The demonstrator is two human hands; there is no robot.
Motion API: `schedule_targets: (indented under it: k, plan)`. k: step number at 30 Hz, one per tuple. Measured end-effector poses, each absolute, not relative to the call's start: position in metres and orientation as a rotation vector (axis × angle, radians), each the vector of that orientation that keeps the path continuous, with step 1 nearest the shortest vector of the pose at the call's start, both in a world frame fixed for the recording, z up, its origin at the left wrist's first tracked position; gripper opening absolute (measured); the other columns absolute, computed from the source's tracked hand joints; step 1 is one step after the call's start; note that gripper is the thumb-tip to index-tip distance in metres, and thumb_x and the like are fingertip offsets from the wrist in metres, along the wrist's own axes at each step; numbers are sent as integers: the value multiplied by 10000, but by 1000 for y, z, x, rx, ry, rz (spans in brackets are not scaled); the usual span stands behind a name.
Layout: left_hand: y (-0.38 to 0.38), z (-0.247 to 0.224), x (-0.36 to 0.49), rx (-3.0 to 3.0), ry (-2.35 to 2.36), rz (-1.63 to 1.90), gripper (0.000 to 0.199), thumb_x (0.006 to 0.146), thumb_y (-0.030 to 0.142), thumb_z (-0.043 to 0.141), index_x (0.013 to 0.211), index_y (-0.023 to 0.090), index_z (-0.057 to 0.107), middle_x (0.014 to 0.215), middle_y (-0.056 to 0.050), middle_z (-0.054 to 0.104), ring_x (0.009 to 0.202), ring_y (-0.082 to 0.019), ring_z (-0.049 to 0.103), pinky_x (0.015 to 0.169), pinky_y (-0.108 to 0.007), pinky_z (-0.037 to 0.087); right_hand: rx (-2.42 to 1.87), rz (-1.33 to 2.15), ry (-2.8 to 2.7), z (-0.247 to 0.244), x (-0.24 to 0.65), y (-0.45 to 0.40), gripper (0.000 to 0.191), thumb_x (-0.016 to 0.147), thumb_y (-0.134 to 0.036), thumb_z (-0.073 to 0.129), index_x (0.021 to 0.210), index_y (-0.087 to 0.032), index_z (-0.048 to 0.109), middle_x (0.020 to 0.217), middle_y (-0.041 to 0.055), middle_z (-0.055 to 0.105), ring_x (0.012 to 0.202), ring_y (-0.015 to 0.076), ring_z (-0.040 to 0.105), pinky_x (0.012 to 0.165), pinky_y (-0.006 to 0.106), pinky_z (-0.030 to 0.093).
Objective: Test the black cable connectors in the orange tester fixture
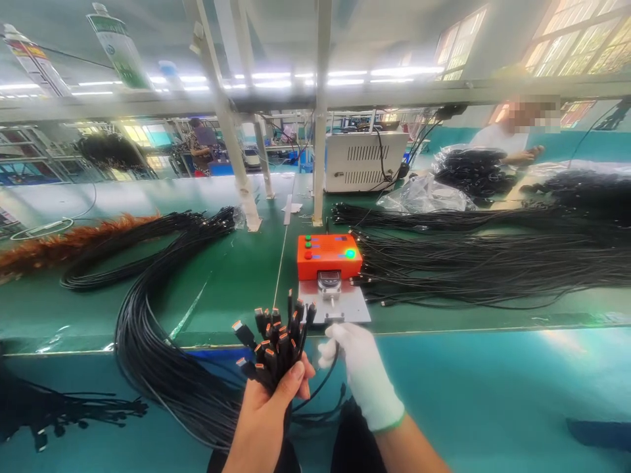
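Note:
My bare left hand point(276, 387) is wrapped round a bundle of black cables point(269, 345) whose plugs with orange tips point up and forward. My right hand point(357, 368), in a white glove, is closed on a single black cable point(331, 378) that curves down from its fingers. Its fingertips are at the front edge of a metal plate point(310, 307), which carries a small fixture. Behind the plate stands an orange tester box point(323, 248) with a glowing green light, two green buttons and a red one.
Black cables point(483, 263) lie to the right, and a long cable bundle point(142, 328) hangs over the bench edge at left. Metal posts point(319, 131) rise beyond the box beside a white vented case point(365, 161). A person point(503, 135) is at the back right.

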State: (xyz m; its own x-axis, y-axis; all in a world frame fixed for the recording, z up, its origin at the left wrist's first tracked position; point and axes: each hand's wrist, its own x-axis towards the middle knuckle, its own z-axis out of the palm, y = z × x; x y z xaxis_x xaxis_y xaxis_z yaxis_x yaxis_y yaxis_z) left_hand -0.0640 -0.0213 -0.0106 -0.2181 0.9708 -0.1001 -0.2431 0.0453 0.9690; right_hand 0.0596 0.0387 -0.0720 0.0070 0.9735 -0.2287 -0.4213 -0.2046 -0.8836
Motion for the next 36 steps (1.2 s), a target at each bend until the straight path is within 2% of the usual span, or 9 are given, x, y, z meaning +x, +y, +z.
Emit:
schedule_targets:
  k: [6, 12, 14, 16, 19, 23, 28, 32, 36]
  plan:
    - [-20, -13, -67, 861, 1228, 1392, 158, 697, 272, 692, 796, 150, 679, 507, -6, 621, 531, -170, 549, 603, -290, 417, -1083, 1506, -738, -73, 58, 40, 224, 762, -360, 558, 727, -139, 572, 461, -11, 602, 407, 155, 579, 480, 281, 459]
    - [-18, -8, -69, 898, 1174, 1305, 153, 711, 273, 679, 641, 136, 675, 535, -29, 634, 552, -165, 552, 598, -282, 434, -1311, 1412, -1095, -76, 70, 25, 240, 778, -385, 522, 670, -177, 571, 531, 36, 636, 492, 192, 599, 562, 333, 470]
    - [-18, -10, -70, 910, 1162, 1272, 173, 708, 277, 690, 608, 137, 664, 539, -29, 631, 549, -155, 541, 589, -271, 431, -1581, 1076, -1244, -73, 76, 16, 197, 731, -387, 580, 729, -196, 632, 702, 86, 698, 666, 254, 639, 694, 405, 471]
    - [-18, -15, -70, 898, 1163, 1256, 171, 697, 289, 706, 630, 136, 663, 536, -23, 626, 538, -151, 536, 571, -267, 429, -1674, 723, -1256, -63, 80, 7, 276, 708, -392, 616, 916, -222, 673, 987, 113, 695, 930, 313, 616, 866, 461, 415]
    - [-19, -28, -68, 932, 1181, 1223, 199, 695, 318, 711, 647, 132, 660, 530, -22, 626, 532, -154, 542, 559, -268, 430, -1409, 751, -1220, -39, 76, -1, 360, 771, -426, 568, 1067, -241, 657, 1130, 82, 655, 1086, 297, 559, 941, 405, 400]
    - [-19, -42, -63, 907, 1193, 1247, 246, 640, 354, 749, 680, 122, 680, 507, -8, 616, 505, -161, 544, 535, -279, 427, -1100, 1144, -1046, -17, 61, -2, 276, 801, -401, 582, 961, -197, 678, 994, 70, 698, 928, 246, 620, 792, 317, 476]
    - [-19, -32, -68, 701, 1287, 1459, 222, 641, 348, 759, 693, 137, 711, 672, -39, 707, 706, -199, 631, 736, -302, 459, -1114, 1316, -848, -34, 64, 7, 241, 834, -381, 557, 728, -166, 575, 608, 31, 658, 553, 159, 606, 573, 278, 486]
    - [-22, -20, -71, 737, 1224, 1473, 165, 671, 304, 742, 668, 150, 683, 567, 9, 636, 481, -115, 535, 546, -241, 417, -1274, 1350, -943, -52, 73, 19, 230, 805, -353, 554, 672, -169, 518, 474, 0, 606, 390, 137, 546, 442, 262, 462]
    - [-24, -16, -67, 807, 1242, 1434, 145, 692, 277, 717, 670, 139, 679, 564, -7, 633, 476, -116, 522, 517, -230, 395, -1287, 1401, -939, -58, 71, 29, 216, 763, -345, 552, 648, -169, 501, 447, -2, 598, 358, 136, 537, 413, 265, 460]
